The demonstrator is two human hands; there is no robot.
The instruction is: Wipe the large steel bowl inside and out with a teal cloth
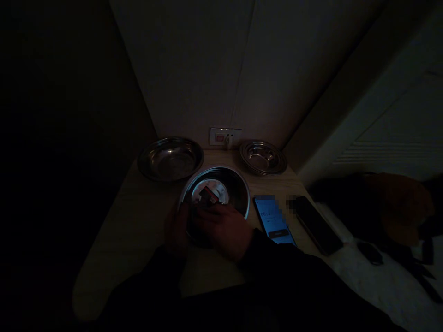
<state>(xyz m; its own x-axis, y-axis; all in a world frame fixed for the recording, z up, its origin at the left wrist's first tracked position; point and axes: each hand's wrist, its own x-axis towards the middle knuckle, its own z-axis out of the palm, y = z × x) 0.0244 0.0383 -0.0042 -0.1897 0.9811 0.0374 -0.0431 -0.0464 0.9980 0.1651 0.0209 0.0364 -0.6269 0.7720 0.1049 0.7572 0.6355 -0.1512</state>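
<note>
The scene is very dark. A steel bowl [238, 189] sits in the middle of a pale wooden table [138, 230]. Inside it lies a small dark object with red on it [207, 195]. My right hand [224, 228] reaches into the bowl's near side, fingers curled toward that object. My left hand [176, 228] rests against the bowl's left near rim. Whether either hand actually grips anything is lost in the dark.
Two more steel bowls stand at the back, one left [170, 158] and one right [263, 157], by a wall socket [224, 137]. A lit phone [273, 219] and a dark phone [316, 223] lie to the right. A bed with dark items [398, 207] borders the table.
</note>
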